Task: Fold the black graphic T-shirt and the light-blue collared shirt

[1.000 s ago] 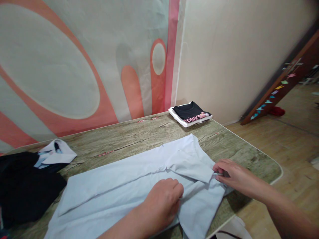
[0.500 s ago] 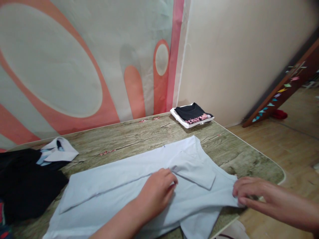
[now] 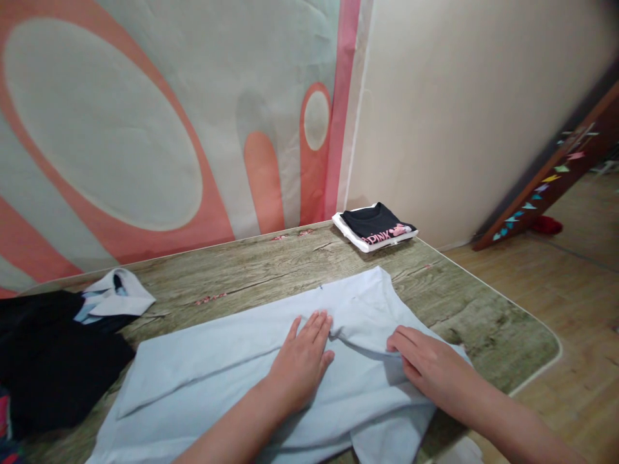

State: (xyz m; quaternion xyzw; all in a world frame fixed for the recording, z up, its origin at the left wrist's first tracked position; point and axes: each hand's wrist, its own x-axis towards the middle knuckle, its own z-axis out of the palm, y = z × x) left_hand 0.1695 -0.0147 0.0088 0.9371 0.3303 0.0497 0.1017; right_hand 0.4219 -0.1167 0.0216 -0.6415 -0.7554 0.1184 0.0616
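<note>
A light blue shirt (image 3: 207, 370) lies spread across the table, its far side folded inward in a long strip with the sleeve laid back over the body. My left hand (image 3: 304, 357) rests flat on the middle of the shirt, fingers stretched out beside the folded sleeve. At the sleeve's end, my right hand (image 3: 430, 361) has its fingers curled down on the light blue cloth, pinching it; the fingertips are partly hidden. The near sleeve hangs toward the front edge.
Folded clothes, a black printed T-shirt (image 3: 374, 222) on top of white cloth, sit at the table's far corner. Dark clothes (image 3: 53, 361) and a white-collared garment (image 3: 118, 293) lie at the left. The wood-patterned table (image 3: 251, 264) meets a decorated wall behind.
My right hand has let go of the shirt's right end and moved left onto the folded sleeve. My left hand has flattened out from a curled shape.
</note>
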